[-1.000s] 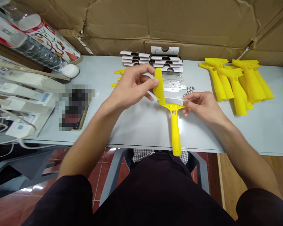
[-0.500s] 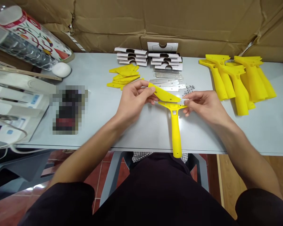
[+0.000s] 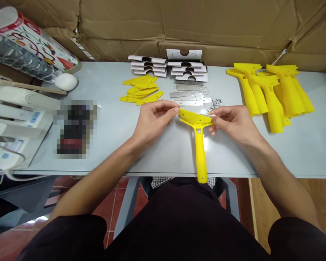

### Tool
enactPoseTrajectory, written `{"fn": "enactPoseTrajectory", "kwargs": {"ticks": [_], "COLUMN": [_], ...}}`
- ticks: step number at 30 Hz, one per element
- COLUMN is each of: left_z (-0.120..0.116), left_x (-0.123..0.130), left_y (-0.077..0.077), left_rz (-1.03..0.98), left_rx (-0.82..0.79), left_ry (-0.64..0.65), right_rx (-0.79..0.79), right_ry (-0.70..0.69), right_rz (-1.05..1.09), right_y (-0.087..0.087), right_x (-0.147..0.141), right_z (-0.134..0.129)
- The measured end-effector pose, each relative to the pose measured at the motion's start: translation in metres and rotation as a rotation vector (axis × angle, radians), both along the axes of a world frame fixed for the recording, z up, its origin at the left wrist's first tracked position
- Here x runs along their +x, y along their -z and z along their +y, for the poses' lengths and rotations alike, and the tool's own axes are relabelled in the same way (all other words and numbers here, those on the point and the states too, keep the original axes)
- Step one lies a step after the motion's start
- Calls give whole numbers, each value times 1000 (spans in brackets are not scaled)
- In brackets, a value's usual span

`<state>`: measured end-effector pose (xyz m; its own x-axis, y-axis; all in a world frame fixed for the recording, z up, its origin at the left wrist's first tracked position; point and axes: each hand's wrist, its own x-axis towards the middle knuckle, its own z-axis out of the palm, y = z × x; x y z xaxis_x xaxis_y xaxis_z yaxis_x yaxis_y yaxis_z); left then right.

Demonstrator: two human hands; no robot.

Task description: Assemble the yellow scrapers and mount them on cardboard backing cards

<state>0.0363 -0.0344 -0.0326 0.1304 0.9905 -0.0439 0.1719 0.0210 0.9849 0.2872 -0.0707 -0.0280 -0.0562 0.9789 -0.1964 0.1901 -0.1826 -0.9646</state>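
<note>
One gray table (image 3: pixel 108 152). One yellow handle (image 3: pixel 201 156) pokes past its near edge. The left hand (image 3: pixel 154 119) pinches one yellow plate (image 3: pixel 194 116) over the handle's wide top; the right hand (image 3: pixel 233 122) pinches one shiny blade (image 3: pixel 208 115) there.

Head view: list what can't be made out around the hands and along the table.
All in the head view:
- Metal blade: mostly hidden by the yellow plate.
- Left hand: some fingers hidden behind its own thumb.
- Small metal fasteners: too small and heaped to count.
- Dark object: pixelated, so its details are lost.
- Clear bottle: cut off by the left edge.
</note>
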Motion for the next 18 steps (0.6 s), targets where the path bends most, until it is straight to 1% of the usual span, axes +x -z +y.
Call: {"fn": "enactPoseTrajectory", "kwargs": {"ticks": [3, 7, 10, 18], "left_z": [-1, -3, -4, -6], "left_x": [0, 1, 3, 5], "left_y": [-3, -6, -6, -1], "left_rz": [1, -34, -52, -88], "left_rx": [-7, -148, -214, -233], "left_ry": [35, 56, 76, 56], "right_rx": [-1, -6, -27, -18], "right_ry": [-7, -25, -31, -10], "right_rz": [11, 14, 13, 48], "right_y": [1, 1, 1, -3], "right_x": [1, 1, 1, 2], "right_z": [0, 0, 0, 1]}}
